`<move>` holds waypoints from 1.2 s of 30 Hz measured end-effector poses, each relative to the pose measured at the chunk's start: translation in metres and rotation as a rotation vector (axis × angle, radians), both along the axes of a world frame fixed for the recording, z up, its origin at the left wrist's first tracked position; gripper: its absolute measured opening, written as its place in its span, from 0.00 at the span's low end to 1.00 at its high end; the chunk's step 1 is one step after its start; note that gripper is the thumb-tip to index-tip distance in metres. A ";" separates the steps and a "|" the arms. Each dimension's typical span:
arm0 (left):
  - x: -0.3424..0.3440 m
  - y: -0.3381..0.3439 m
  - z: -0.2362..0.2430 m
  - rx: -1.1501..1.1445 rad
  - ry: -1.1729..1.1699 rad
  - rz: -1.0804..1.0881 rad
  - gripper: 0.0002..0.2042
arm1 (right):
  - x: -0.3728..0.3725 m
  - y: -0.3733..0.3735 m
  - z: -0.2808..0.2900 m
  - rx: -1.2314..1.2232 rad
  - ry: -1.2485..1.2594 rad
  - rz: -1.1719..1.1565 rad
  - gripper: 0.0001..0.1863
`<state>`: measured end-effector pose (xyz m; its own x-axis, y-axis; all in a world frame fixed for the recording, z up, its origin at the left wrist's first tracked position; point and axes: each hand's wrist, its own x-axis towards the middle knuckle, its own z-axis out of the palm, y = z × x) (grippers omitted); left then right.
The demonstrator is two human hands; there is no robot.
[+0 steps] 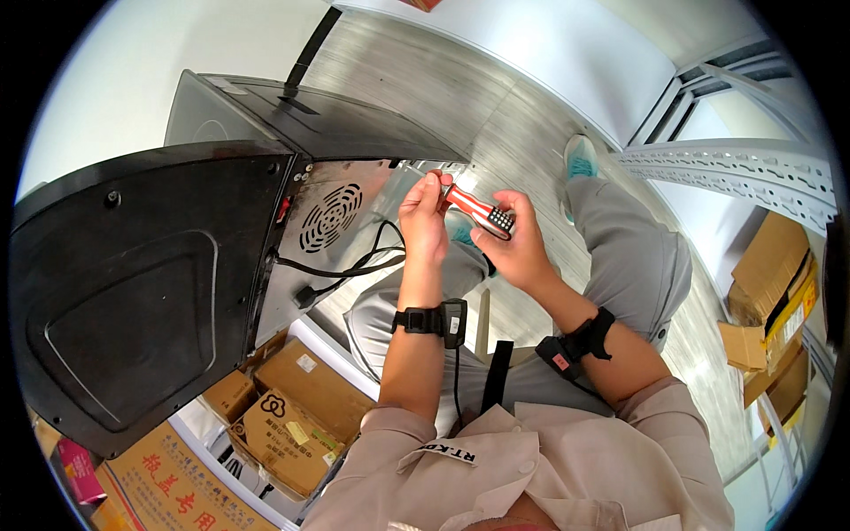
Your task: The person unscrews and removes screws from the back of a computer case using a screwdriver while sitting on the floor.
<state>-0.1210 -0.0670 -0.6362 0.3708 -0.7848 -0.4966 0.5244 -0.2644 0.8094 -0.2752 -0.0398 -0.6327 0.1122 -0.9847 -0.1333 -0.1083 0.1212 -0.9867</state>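
Note:
A screwdriver (474,206) with a red-and-white striped handle and a dotted dark end slants down to the right. My left hand (423,217) pinches it at its upper-left end, beside the metal back of a black appliance (328,217). My right hand (520,248) has its thumb and curled fingers round the handle's lower-right end. The appliance's back has a slotted round vent, and a black cable (345,270) with a plug hangs in front of it. A black curved panel (124,310) stands at its left side.
Cardboard boxes (310,385) lie below the appliance at the lower left. A perforated white metal rack (708,164) stands at the right, with more cartons (766,257). My legs (624,239) stretch over a wood-look floor (522,106).

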 end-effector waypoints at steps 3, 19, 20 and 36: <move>0.001 -0.002 -0.002 0.055 -0.041 0.013 0.10 | 0.001 -0.003 0.004 0.065 -0.073 -0.044 0.21; 0.022 -0.016 0.007 0.078 0.179 0.119 0.09 | 0.004 -0.004 -0.014 -0.144 0.007 -0.122 0.17; 0.022 -0.017 0.008 0.083 0.206 0.127 0.08 | 0.004 -0.003 -0.010 -0.027 -0.057 -0.112 0.16; 0.021 -0.010 -0.002 -0.004 0.209 0.084 0.09 | -0.002 -0.013 0.020 0.739 -0.441 0.153 0.18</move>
